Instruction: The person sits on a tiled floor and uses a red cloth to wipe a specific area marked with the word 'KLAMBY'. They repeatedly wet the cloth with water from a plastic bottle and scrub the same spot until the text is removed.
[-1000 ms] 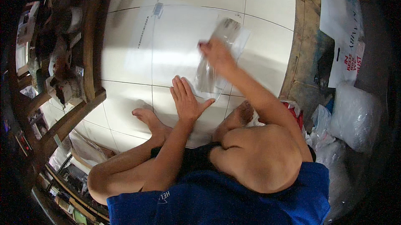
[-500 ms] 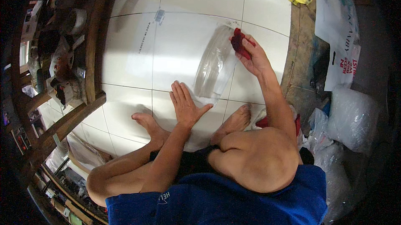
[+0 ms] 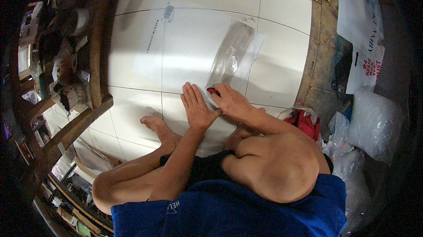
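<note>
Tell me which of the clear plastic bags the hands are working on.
The flat clear bag spread on the white floor tiles, its near end under both hands. The other plastic bags sit bunched up and untouched at the right, beside the wooden edge.

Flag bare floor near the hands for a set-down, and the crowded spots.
Free: white tile between the clear plastic bag and the wooden strip. Crowded: the wooden rack at left, plastic bags at right, and the near bag end, under left hand and right hand.

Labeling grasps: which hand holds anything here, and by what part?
The right hand has a small red object under its fingertips; which part cannot be told. The left hand lies flat, holding nothing.
</note>
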Available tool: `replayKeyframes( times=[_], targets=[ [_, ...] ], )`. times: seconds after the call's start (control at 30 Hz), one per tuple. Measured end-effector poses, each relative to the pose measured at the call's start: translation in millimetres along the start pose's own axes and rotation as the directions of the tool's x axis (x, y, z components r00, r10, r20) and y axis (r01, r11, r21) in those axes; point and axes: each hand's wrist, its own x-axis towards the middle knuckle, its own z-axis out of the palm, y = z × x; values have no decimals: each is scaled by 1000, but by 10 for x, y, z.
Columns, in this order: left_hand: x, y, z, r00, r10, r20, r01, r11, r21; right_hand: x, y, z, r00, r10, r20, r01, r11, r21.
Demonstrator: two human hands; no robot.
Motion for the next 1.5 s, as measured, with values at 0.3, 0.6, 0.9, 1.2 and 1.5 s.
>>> replayKeyframes(
  times=[0.3,0.6,0.9,1.2,1.5],
  targets=[
    [-3,9,-102,1000,12,-19,-14,997,-74,934,334,-1302,853,387,-352,-396,917,47],
    [20,57,-96,1000,17,-22,-18,997,-76,127,-39,-242,985,155,-72,-163,981,-110],
    [9,60,-94,1000,3,5,-2,1000,-27,912,759,-1043,872,182,-455,-273,951,-143],
    [64,100,-148,998,-5,58,8,998,-58,415,-63,87,983,-109,-147,82,981,-178],
    [18,277,-217,990,-64,127,63,998,15,587,702,-1257,599,-121,-792,-260,906,-335]
  ],
)
